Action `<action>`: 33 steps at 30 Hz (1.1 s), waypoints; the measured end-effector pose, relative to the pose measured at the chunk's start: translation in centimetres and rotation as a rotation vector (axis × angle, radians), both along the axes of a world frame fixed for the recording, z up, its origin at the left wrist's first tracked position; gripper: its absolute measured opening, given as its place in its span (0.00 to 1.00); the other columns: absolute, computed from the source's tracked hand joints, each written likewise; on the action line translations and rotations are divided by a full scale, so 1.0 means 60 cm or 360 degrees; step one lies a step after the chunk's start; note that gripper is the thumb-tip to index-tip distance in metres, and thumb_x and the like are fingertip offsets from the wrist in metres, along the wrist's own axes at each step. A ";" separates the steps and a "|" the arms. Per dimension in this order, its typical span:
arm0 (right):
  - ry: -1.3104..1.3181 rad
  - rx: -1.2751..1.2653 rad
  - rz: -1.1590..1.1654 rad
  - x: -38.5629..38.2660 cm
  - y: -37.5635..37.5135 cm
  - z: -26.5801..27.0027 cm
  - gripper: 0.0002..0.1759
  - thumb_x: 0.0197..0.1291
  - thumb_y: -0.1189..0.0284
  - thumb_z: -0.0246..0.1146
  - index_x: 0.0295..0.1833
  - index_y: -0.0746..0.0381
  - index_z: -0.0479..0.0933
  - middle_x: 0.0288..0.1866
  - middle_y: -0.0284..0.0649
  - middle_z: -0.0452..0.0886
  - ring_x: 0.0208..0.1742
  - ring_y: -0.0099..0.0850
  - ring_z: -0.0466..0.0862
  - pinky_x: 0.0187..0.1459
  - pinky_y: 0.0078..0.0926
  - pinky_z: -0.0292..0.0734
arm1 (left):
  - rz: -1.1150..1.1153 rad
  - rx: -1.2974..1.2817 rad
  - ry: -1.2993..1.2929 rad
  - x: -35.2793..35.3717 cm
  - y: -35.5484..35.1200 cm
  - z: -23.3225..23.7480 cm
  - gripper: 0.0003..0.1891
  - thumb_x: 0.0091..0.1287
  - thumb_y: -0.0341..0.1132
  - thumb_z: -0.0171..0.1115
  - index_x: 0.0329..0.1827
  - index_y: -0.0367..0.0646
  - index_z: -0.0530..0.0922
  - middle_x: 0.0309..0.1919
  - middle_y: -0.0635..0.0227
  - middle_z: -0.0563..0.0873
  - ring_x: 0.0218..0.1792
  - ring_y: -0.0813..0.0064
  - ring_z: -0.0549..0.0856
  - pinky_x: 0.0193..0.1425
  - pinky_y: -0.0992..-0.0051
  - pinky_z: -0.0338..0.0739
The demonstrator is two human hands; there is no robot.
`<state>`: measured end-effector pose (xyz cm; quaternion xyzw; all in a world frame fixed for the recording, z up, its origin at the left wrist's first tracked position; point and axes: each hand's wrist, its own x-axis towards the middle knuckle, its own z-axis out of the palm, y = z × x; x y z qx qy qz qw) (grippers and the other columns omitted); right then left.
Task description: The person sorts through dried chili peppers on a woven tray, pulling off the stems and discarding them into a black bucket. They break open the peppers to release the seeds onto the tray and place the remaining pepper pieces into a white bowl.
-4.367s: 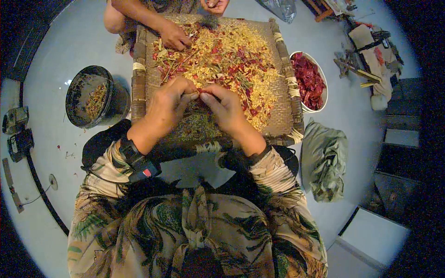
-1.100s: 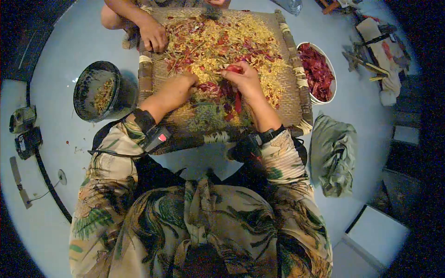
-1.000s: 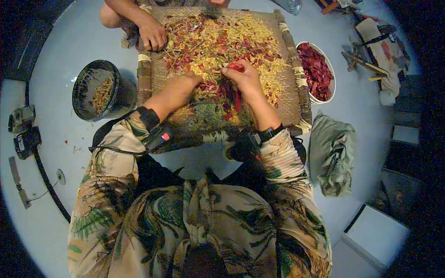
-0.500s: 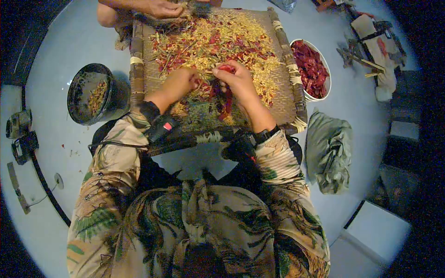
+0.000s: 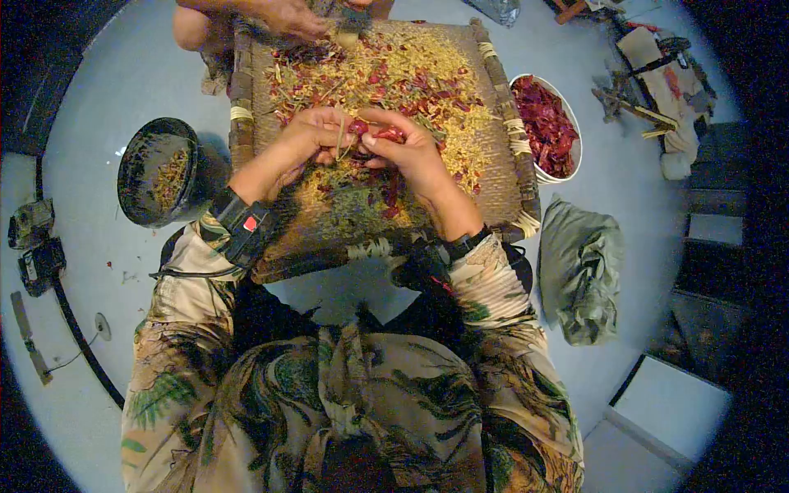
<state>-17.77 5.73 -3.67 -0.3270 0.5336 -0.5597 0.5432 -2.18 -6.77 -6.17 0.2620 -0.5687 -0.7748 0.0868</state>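
Over a woven tray with a wooden frame, my two hands meet near the middle. My left hand is closed on a red chili piece, with a thin pale stem by its fingers. My right hand pinches another red chili piece, close beside the first. Below and around them lie yellow seeds, red chili bits and dry stems. Some of the fingertips overlap, so their exact contact is hard to see.
A black bucket with scraps stands left of the tray. On the right are a white bucket of red chilies and a grey-green sack. Another person's hands are at the tray's far left edge.
My left hand has turned and moved closer to my right hand, and a red piece now shows at its fingertips. The other person's hand has shifted slightly.
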 end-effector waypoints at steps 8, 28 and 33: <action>0.0316 -0.0112 -0.0169 -0.008 -0.005 -0.031 0.09 0.52 0.73 0.67 0.39 0.63 0.79 0.27 0.30 0.79 0.31 0.18 0.77 0.34 0.16 0.73 | 0.0121 -0.0509 -0.0043 -0.008 0.009 0.003 0.08 0.59 0.33 0.61 0.41 0.43 0.76 0.30 0.76 0.79 0.32 0.82 0.77 0.35 0.81 0.71; 0.0205 -0.0081 -0.0163 0.007 -0.006 -0.025 0.07 0.56 0.78 0.62 0.41 0.66 0.75 0.31 0.36 0.81 0.31 0.22 0.79 0.34 0.20 0.78 | 0.0512 -0.2151 0.0183 -0.006 0.060 0.054 0.06 0.54 0.28 0.63 0.29 0.39 0.73 0.28 0.59 0.77 0.34 0.57 0.78 0.37 0.65 0.73; 0.0341 -0.0178 -0.0032 0.001 0.003 -0.013 0.08 0.55 0.81 0.61 0.42 0.66 0.75 0.36 0.33 0.80 0.38 0.20 0.78 0.41 0.17 0.75 | 0.0526 -0.2111 0.0184 -0.008 0.065 0.053 0.06 0.54 0.27 0.62 0.29 0.38 0.73 0.26 0.62 0.77 0.29 0.61 0.79 0.34 0.68 0.72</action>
